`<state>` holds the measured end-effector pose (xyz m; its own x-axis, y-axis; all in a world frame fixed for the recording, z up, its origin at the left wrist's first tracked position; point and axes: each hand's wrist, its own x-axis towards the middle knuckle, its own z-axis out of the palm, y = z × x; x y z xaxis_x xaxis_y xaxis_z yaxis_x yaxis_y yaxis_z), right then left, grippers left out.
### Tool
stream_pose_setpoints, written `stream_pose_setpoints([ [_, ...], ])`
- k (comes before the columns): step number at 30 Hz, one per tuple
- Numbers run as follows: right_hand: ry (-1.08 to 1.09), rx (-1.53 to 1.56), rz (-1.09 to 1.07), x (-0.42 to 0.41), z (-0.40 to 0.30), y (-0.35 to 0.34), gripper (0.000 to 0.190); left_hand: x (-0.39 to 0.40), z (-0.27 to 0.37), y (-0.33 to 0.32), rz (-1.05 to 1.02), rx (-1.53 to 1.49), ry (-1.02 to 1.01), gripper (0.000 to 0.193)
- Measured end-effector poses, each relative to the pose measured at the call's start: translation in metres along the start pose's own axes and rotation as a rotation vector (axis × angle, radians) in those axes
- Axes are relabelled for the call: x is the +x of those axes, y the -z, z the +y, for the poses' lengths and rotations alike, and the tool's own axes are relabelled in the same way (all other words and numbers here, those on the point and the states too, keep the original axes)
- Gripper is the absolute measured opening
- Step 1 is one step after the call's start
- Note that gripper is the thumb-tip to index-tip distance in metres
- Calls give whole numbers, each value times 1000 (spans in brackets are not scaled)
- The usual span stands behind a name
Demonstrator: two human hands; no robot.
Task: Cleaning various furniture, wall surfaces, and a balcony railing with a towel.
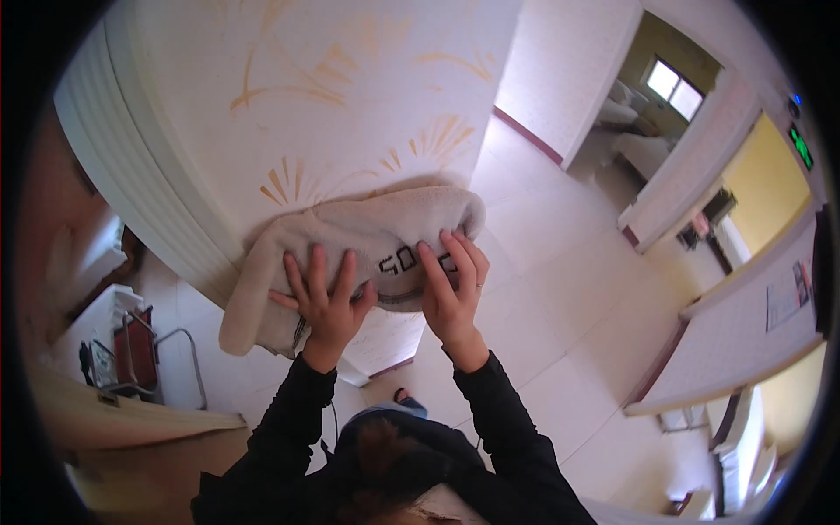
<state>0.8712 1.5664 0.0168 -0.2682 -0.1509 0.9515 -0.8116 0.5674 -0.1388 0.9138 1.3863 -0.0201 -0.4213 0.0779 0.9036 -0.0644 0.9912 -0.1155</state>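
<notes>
A grey-beige plush cloth point(367, 223) with dark lettering lies bunched against the white wall point(367, 79), which is painted with yellow-orange strokes. My left hand point(328, 302) rests on the cloth's left part, fingers spread and pressed flat. On its right part lies my right hand point(456, 282), palm down with the fingers a little apart, a ring on one finger. Neither hand is closed round the cloth. Where the cloth touches the wall is partly hidden behind its folds.
A white door frame point(151, 157) runs down the wall's left side. Beyond it stands a metal-framed chair point(141, 354). Pale floor tiles point(558, 295) stretch to the right, towards doorways into rooms with beds point(646, 151).
</notes>
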Motion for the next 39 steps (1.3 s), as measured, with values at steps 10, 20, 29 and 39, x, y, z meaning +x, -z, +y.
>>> stream_pose_setpoints([
  [10, 140, 333, -7, -19, 18, -69, 53, -1, -5, -7, 234, 65, 21, 50],
  [20, 493, 49, -226, 164, -27, -10, 57, 128, -24, 94, -31, 320, 118, 62],
  [29, 111, 256, -446, 36, 2, -14, 52, 10, 24, 56, -233, 76, 395, 70],
  [39, 306, 144, -234, 123, -5, -18, 54, 94, -11, 76, 75, 82, 236, 68],
])
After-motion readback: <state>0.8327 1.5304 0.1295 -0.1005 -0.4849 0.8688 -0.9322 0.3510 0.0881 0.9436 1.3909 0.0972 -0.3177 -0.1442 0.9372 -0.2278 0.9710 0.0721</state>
